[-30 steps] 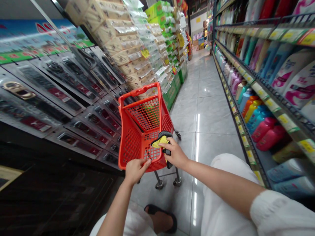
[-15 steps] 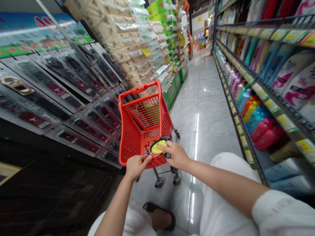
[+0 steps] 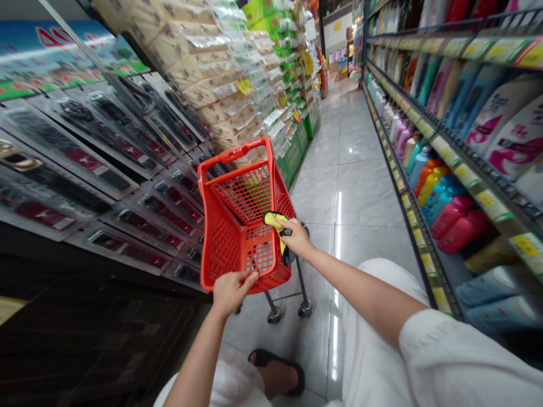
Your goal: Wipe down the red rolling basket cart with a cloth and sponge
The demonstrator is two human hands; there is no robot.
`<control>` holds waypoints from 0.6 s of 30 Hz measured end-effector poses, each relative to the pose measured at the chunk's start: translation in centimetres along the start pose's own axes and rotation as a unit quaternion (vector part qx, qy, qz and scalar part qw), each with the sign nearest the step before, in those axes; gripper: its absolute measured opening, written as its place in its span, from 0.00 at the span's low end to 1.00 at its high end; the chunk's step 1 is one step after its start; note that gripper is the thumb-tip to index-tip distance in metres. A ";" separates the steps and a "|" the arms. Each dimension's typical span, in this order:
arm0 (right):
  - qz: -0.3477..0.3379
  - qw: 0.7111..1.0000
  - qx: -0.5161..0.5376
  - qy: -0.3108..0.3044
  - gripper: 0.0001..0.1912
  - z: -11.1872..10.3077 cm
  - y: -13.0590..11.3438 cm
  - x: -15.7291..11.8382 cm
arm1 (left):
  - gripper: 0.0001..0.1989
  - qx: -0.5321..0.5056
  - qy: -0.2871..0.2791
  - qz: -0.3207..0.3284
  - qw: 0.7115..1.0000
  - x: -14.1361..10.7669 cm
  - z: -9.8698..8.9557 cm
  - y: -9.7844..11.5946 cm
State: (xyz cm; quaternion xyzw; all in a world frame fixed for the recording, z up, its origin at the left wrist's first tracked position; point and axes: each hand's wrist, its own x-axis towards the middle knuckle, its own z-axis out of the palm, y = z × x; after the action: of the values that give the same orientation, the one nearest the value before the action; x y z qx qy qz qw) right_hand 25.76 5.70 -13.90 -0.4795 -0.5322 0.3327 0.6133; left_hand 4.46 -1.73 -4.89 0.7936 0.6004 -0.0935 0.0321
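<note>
A red plastic shopping cart point(image 3: 275, 278) with mesh walls stands in front of me, its basket holding nothing that I can see. My left hand point(image 3: 231, 291) is closed over the near rim, thumb on top and the other fingers partly hidden. At the right side wall, my right hand point(image 3: 299, 240) grips a yellow cloth with black edging point(image 3: 275, 219). The cloth is draped over the upper edge of that wall, part of it inside the basket and part hanging down outside.
Hanging packs of belts point(image 3: 97, 152) line the left side. Beyond the cart rise stacked tissue packs point(image 3: 203, 68) and green cartons point(image 3: 292, 158). Shelves of bottles point(image 3: 458, 223) run along the right. Grey floor tiles point(image 3: 352, 186) stretch down the aisle.
My right hand has slid the cloth from the near right corner up and farther along the right wall. My left hand stays on the near rim. The view has shifted slightly.
</note>
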 end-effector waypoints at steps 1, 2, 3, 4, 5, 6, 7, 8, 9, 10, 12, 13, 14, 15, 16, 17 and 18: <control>0.010 1.000 -0.002 0.008 0.29 0.2 -0.1 -0.6 | 0.34 0.001 -0.001 -0.002 1.000 0.1 0.0 0.1; 0.016 1.000 -0.005 0.012 0.28 0.2 -0.4 -1.6 | 0.34 0.001 0.000 -0.003 1.000 0.2 -0.1 0.1; 0.017 1.000 -0.010 0.009 0.27 0.2 -0.7 -2.7 | 0.33 0.000 0.001 -0.004 1.000 0.2 -0.1 0.2; 0.012 1.000 -0.018 -0.002 0.26 0.0 -1.1 -4.0 | 0.33 -0.001 0.003 -0.004 1.000 0.3 -0.1 0.3; 0.004 0.999 -0.029 -0.020 0.23 -0.2 -1.5 -5.4 | 0.33 -0.003 0.006 -0.004 1.000 0.4 -0.1 0.3; -0.005 0.998 -0.041 -0.042 0.20 -0.5 -1.8 -6.6 | 0.33 -0.004 0.008 -0.003 1.000 0.4 -0.1 0.3; -0.013 0.997 -0.051 -0.063 0.18 -0.8 -2.1 -7.6 | 0.34 -0.004 0.010 -0.001 1.000 0.5 -0.1 0.2; -0.018 0.995 -0.055 -0.078 0.15 -1.1 -2.1 -8.3 | 0.34 -0.003 0.011 0.001 1.000 0.5 -0.1 0.1; -0.018 0.995 -0.052 -0.081 0.15 -1.3 -2.0 -8.6 | 0.35 -0.001 0.013 0.004 1.000 0.5 0.0 0.1; -0.011 0.997 -0.043 -0.068 0.16 -1.5 -1.6 -8.5 | 0.35 0.003 0.015 0.005 1.000 0.4 0.0 0.0; 0.019 1.000 -0.024 -0.002 0.21 -1.5 -0.5 -7.4 | 0.35 0.009 0.017 0.005 1.000 0.3 0.0 -0.1; 0.036 0.999 -0.017 0.036 0.23 -1.4 0.1 -6.5 | 0.35 0.010 0.016 0.005 1.000 0.3 0.0 -0.1; 0.045 0.997 -0.011 0.065 0.26 -1.2 0.8 -5.6 | 0.34 0.009 0.014 0.006 1.000 0.3 0.0 -0.1; 0.043 0.996 -0.004 0.075 0.28 -0.9 1.4 -4.8 | 0.34 0.008 0.012 0.006 1.000 0.2 0.0 -0.1; 0.030 0.997 0.005 0.068 0.30 -0.5 2.0 -4.2 | 0.34 0.006 0.009 0.006 1.000 0.2 0.0 0.0; 0.010 0.999 0.015 0.049 0.32 -0.1 2.5 -3.8 | 0.35 0.005 0.006 0.005 1.000 0.2 0.0 0.1; -0.010 0.999 0.022 0.025 0.33 0.3 3.1 -3.7 | 0.35 0.006 0.005 0.003 1.000 0.2 -0.1 0.2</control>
State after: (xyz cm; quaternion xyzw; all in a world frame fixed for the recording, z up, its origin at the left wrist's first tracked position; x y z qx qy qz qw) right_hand 25.00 3.35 -18.04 -0.4688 -0.5141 0.3267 0.6398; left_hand 4.70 -1.62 -4.87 0.7958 0.5979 -0.0930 0.0250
